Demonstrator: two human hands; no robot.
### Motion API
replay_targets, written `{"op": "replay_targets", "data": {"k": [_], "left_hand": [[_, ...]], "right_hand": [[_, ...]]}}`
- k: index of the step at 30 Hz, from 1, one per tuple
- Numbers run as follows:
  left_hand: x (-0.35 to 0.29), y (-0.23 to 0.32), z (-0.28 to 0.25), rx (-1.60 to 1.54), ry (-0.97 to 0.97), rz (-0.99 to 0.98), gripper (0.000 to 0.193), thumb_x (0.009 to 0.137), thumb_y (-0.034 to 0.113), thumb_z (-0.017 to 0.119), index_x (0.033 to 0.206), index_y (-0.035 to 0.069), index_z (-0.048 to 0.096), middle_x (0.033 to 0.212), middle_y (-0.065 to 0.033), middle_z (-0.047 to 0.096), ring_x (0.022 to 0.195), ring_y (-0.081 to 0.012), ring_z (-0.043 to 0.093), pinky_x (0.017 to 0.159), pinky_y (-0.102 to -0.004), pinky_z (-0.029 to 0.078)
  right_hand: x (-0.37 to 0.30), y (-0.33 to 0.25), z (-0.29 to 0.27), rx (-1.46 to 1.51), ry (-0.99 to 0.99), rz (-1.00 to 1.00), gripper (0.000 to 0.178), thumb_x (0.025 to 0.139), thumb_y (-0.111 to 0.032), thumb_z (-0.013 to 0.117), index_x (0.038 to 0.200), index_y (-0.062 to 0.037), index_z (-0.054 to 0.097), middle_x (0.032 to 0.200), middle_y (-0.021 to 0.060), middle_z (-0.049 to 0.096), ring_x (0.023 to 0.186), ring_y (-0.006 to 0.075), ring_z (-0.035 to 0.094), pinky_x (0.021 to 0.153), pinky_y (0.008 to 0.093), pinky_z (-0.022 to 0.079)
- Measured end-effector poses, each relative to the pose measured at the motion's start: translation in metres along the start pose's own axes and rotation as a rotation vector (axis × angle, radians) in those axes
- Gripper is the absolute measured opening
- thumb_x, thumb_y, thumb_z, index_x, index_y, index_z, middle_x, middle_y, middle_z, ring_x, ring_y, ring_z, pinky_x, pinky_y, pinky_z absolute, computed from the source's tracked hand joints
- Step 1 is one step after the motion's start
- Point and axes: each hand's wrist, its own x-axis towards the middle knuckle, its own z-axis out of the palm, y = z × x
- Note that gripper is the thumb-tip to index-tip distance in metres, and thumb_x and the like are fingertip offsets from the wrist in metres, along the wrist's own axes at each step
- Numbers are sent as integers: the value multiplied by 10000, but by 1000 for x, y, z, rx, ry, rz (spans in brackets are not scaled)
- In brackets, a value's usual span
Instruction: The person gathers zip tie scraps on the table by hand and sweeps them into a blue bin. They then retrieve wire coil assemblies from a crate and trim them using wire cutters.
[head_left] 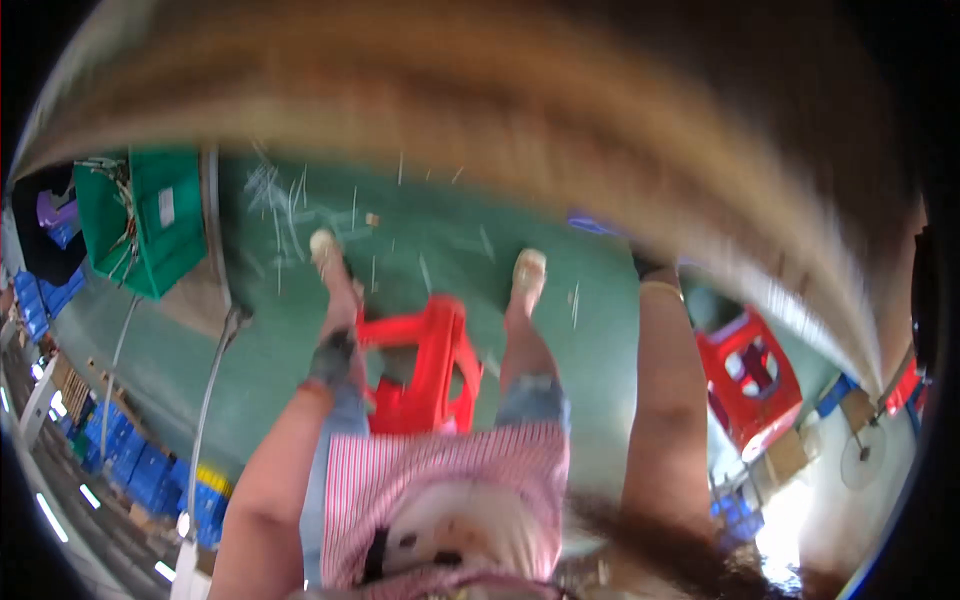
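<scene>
- Two hands, both with dark coverings: the left hand [334,358] is by the left leg [342,300], near the red stool [440,350]; I cannot tell whether its fingers are open, curled or touching the stool
- Right hand [652,266] is mostly hidden at the blurred brown edge [480,130], so its fingers cannot be judged
- Red stool is between the legs; a sideways knock from either leg could, I judge, shift or tip it
- Pale strips [295,200] litter the green floor [450,265] and might make a sandal [532,266] slip
- Brown edge spans the upper view, blocking what lies beyond
- Green crate [175,215] stands left, a second red stool [775,405] right, perhaps limiting sideways steps
</scene>
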Motion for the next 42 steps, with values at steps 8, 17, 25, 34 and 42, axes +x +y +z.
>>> {"op": "replay_targets", "data": {"k": [8,17,25,34,42], "left_hand": [[29,34,17,321,-13,243,263,897,74,550,1145,27,623,938,-59,649,787,-163,595,697,-265,499],[-86,170,30,901,85,319,307,912,224,549,1185,99,609,1139,-192,635,1029,-316,619,903,-394,478],[-209,35,-102,765,537,-298,422,883,278,540,1266,105,571,1280,-174,572,1180,-346,543,998,-418,437],[-208,-21,15,1172,18,-264,509,907,290,423,1396,155,466,1501,-81,374,1395,-297,325,1110,-508,271],[-144,-64,25,1062,-131,-188,558,897,410,486,1399,168,458,1501,-70,368,1408,-299,284,1125,-542,218]], "right_hand": [[57,-129,160,-807,-310,-394,208,791,-173,586,964,-79,655,923,150,662,806,341,618,767,459,528],[-268,64,169,-1867,-741,-809,165,847,-210,555,908,-84,642,889,144,640,806,297,609,725,406,506],[-628,-28,240,-1256,-1312,-1205,461,755,-146,689,1190,-36,584,1149,188,601,1043,359,571,911,424,456],[-707,-33,467,-1537,-1195,-2303,694,759,-244,689,1372,-46,432,1411,191,420,1326,394,365,1110,511,272],[-678,3,577,-1866,-1353,-2316,685,903,-380,566,1417,20,352,1450,249,368,1357,428,327,1129,484,254]]}}
